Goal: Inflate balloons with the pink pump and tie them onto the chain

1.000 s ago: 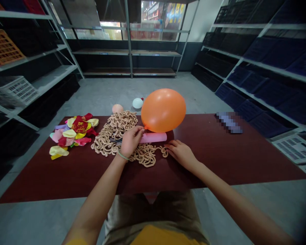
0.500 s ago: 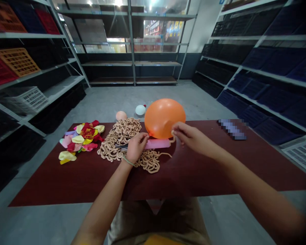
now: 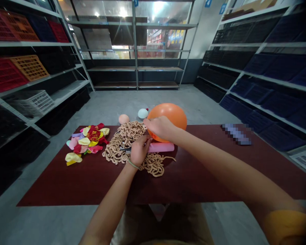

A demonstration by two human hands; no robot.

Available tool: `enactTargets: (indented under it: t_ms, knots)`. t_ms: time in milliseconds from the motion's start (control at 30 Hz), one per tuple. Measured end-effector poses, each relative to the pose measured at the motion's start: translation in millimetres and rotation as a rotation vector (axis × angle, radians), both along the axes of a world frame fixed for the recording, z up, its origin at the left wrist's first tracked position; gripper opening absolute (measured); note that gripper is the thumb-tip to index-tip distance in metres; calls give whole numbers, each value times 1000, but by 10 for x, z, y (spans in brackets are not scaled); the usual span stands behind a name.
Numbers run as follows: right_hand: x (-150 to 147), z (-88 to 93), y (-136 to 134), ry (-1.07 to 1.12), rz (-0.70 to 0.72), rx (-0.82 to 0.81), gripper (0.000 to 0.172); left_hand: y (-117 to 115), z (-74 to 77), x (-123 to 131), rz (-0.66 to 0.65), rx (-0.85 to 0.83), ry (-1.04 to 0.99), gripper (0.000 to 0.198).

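Observation:
My left hand (image 3: 139, 149) is closed in a pinch at the knotted lower end of an inflated orange balloon (image 3: 177, 117). In front of the balloon's left side is my right hand (image 3: 160, 126), with its fingers curled shut; the beige cord it pinched earlier is hidden by the hand. Under the balloon lies a pink tube-shaped object (image 3: 163, 147), partly covered by my left hand. A dark narrow piece (image 3: 125, 149) shows on the other side of that hand. Around and beneath spreads a tangled pile of beige cord (image 3: 117, 147), one loose end pointing right.
Several uninflated balloons (image 3: 91, 139) lie heaped on the left of the dark red table (image 3: 209, 177). A peach balloon (image 3: 123, 119) and a pale blue balloon (image 3: 142, 113) show beyond the cord. A blurred purple item (image 3: 236, 133) rests at the right. Shelves with crates (image 3: 30, 68) stand around.
My right hand has moved left across the front of the balloon, from its right side towards my left hand. My left hand keeps its pinch. The view has tilted up slightly.

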State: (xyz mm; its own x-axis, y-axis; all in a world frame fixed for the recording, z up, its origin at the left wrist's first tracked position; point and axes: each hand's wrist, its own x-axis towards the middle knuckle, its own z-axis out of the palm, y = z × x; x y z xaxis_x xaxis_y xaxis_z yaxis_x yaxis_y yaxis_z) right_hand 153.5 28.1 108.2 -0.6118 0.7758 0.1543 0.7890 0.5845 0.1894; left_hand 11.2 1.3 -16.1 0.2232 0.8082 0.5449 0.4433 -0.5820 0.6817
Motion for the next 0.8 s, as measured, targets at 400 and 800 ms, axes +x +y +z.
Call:
enactTargets:
  t_ms: [400,800]
  knots:
    - [120,-28,27,-77,140,-17,15,14,60,7,46,77,-87,13]
    - [244,-30,-68,66,176,-57,16,82,8,34,-95,-458,-527,25]
